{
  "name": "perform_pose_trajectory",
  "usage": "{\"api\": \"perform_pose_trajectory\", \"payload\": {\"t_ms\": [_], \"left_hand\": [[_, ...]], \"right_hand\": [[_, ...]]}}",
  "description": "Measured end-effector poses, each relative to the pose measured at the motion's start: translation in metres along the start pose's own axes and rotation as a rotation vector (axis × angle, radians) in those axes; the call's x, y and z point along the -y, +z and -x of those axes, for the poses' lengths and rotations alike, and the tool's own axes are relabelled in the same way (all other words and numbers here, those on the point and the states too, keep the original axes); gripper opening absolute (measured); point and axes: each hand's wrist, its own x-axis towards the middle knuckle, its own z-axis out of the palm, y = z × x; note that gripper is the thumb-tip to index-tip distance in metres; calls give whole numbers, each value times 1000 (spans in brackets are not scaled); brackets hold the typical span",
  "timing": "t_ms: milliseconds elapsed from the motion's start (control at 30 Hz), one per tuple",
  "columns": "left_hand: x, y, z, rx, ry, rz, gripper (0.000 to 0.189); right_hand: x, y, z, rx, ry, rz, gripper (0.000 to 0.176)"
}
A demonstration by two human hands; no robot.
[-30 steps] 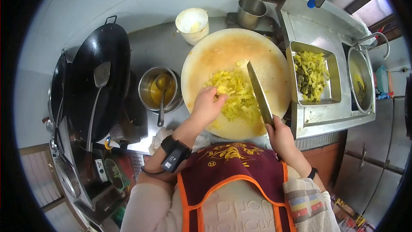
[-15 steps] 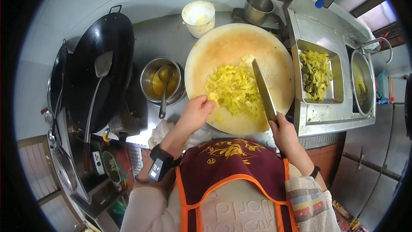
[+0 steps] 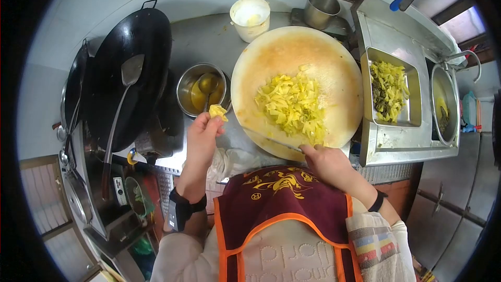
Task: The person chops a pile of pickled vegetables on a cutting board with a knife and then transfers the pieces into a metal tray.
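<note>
Between the fingertips of my left hand (image 3: 205, 131) is a small yellow vegetable piece (image 3: 218, 112), held up near the round board's left edge, just below a steel pot (image 3: 192, 95) with a ladle in yellow liquid. My right hand (image 3: 327, 163) grips a knife (image 3: 271, 139), seen nearly edge-on, its blade pointing left over the board's near edge. A pile of chopped yellow-green vegetable (image 3: 292, 105) lies on the round cutting board (image 3: 339, 68), beyond both hands.
Black wok (image 3: 141, 36) with a spatula (image 3: 132, 70) stands at left. Behind the board are a white tub (image 3: 250, 32) and a steel cup (image 3: 320, 10). A steel tray (image 3: 412, 109) of chopped vegetable and a metal basin (image 3: 434, 131) are at right. A white cloth (image 3: 235, 161) lies near the apron.
My left hand has moved left off the board and lifted a yellow piece. The knife has swung from the pile's right side to the near edge, its blade now pointing left.
</note>
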Motion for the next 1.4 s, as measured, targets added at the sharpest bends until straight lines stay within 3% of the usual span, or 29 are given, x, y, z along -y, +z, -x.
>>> {"api": "perform_pose_trajectory", "payload": {"t_ms": [100,233,300,400,467,633,700,800,933,1000,1100,1300,1400], "left_hand": [[1,5,2,-6,-25,-19,12],[18,18,1,168,-57,-176,11],[37,32,-3,334,-27,-383,17],[43,59,-5,431,8,-474,22],[47,74,-5,404,47,-512,22],[64,91,-11,330,130,-640,20],[69,93,-10,199,256,-651,21],[68,91,-5,156,257,-646,21],[68,87,1,151,290,-627,22],[66,85,3,146,288,-666,22],[62,84,5,183,241,-705,23],[64,84,7,161,315,-789,24],[69,84,5,146,338,-782,21]], "right_hand": [[-8,5,-8,-29,137,65,16],[-14,6,-12,-103,289,85,13],[-16,5,-13,-120,307,89,12],[-24,7,-13,-190,336,85,12],[-34,9,-13,-296,336,66,12],[-29,9,-5,-282,286,-16,13],[-16,7,0,-287,253,-67,14],[-1,2,1,-275,176,-189,21],[10,4,-8,-275,155,-198,12],[6,14,-16,-18,244,-35,12],[9,9,-15,-70,155,40,11],[19,-1,-14,-181,224,-45,13],[5,13,-16,-23,253,8,13]]}}
